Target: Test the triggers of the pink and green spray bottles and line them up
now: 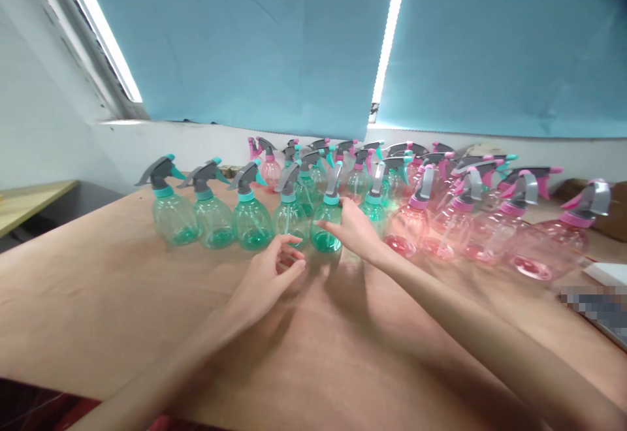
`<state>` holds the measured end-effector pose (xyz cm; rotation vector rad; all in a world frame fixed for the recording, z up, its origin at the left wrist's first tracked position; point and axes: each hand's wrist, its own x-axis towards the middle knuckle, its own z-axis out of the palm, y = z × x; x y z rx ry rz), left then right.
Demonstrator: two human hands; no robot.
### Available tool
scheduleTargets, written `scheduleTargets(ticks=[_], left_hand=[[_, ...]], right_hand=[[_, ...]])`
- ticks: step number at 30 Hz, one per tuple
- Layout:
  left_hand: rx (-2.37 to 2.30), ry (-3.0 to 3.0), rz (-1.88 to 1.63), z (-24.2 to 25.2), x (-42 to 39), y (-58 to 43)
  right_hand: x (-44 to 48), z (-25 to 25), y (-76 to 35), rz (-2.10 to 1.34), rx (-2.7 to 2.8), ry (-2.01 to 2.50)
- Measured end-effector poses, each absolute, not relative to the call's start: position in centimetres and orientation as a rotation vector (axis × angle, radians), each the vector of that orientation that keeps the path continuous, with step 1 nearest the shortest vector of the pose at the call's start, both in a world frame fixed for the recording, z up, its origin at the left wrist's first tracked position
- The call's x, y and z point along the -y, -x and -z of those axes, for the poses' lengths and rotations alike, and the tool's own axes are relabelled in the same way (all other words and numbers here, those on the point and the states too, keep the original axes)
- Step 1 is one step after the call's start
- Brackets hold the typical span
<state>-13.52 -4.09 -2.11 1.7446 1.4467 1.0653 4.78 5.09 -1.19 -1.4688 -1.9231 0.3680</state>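
My right hand [361, 230] is at the right side of a green spray bottle [324, 240]. Its thumb lies across the front of the round body and the other fingers are partly hidden behind; it appears to grip the bottle, which stands upright on the table. My left hand [274, 264] is open just above the tabletop, fingers loosely bent and apart with nothing in them. Closest to it are another green spray bottle [290, 217] and, further left, a green spray bottle [252, 225] with a grey and teal trigger head.
Two more green bottles stand left in the front row, including an end bottle [174, 219]. Pink spray bottles [404, 225] continue the row rightward, with several mixed ones behind. A blurred dark object [600, 310] lies at the right of the brown table [98, 294]. Blue blinds [245, 46] hang behind.
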Motion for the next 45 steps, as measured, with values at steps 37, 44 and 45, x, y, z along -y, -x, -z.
scheduleTargets(ticks=[37, 44, 45], left_hand=[[-0.99, -2.015, -1.18, -1.3, 2.8, -1.4], [-0.983, -1.992, -1.119, -1.5, 1.0, -1.4], [-0.977, -1.986, -1.108, -1.5, 1.0, -1.4]], right_hand=[[4.8, 3.8, -23.2, -0.346, 2.496, 1.204], [3.5, 6.5, -24.3, -0.303, 2.417, 1.024], [3.4, 6.7, -24.2, -0.321, 2.403, 0.989]])
